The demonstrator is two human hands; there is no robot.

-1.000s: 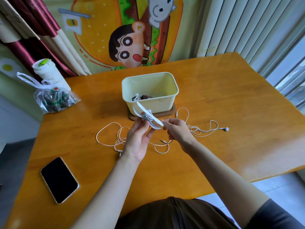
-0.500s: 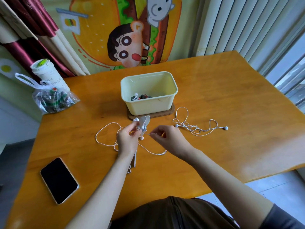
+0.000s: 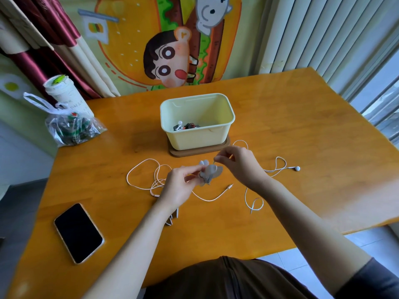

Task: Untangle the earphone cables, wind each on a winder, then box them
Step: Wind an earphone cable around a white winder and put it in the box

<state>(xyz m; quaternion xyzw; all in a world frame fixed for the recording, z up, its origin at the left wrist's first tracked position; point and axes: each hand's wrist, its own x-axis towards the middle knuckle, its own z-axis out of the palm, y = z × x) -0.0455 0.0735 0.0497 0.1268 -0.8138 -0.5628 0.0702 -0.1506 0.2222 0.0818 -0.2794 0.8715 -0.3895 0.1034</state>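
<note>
My left hand (image 3: 177,185) pinches a pale grey winder (image 3: 209,174) with white cable wound on it and two earbuds at its top. My right hand (image 3: 238,164) pinches the thin free end of that cable just right of the winder. A loose white earphone cable (image 3: 142,169) lies in loops on the table, its plug (image 3: 230,186) pointing right. Another white earphone (image 3: 296,168) with its cable trails to the right. The pale yellow box (image 3: 216,134) stands on a brown lid behind my hands and holds wound earphones (image 3: 185,126).
A black phone (image 3: 78,233) lies face up at the front left. A clear plastic bag (image 3: 72,129) and a white cup (image 3: 64,93) stand at the back left. More winders (image 3: 172,217) lie partly hidden under my left wrist. The table edge (image 3: 367,227) runs close on the right.
The winder turned from lying flat and long to a bunched, blurred shape. My right hand rose from below the winder to its upper right, drawing the cable end along.
</note>
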